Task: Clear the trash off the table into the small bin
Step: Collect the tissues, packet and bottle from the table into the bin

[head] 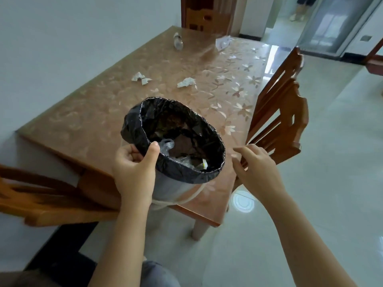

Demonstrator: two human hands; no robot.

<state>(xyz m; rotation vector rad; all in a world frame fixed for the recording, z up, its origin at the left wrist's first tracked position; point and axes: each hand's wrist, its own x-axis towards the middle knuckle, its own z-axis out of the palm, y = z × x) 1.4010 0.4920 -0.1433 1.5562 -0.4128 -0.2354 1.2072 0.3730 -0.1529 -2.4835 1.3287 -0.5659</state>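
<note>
Chair at left (47,195): wooden, at 8 o'clock of the picture, pushed against the near left end of the table.
Left hand (134,168): closed on the rim of the small bin, thumb inside over the black liner, other fingers outside.
Small bin (172,185): pale body, black bag liner (178,170) folded over the rim, held tilted above the near end of the table, at 6 o'clock of the tabletop; some clear plastic and scraps inside.
Table (87,112): brown top under a clear flowered cover, long side running toward 12 o'clock.
Crumpled papers (141,78): 2 white pieces close together, at 11 o'clock from the bin, lying on the table.
Plastic bottle (178,42): clear, on its side, at the far end, 12 o'clock from the bin.
Crumpled tissue (186,82): white, 12 o'clock from the bin, nearer than the bottle.
White wrapper (222,42): at the far edge, 1 o'clock.
Right hand (257,164): open, fingers loosely spread, empty, at 3 o'clock just beside the bin, not touching it.
Chairs at right (284,112): 2 wooden backs along the right side of the table.
</note>
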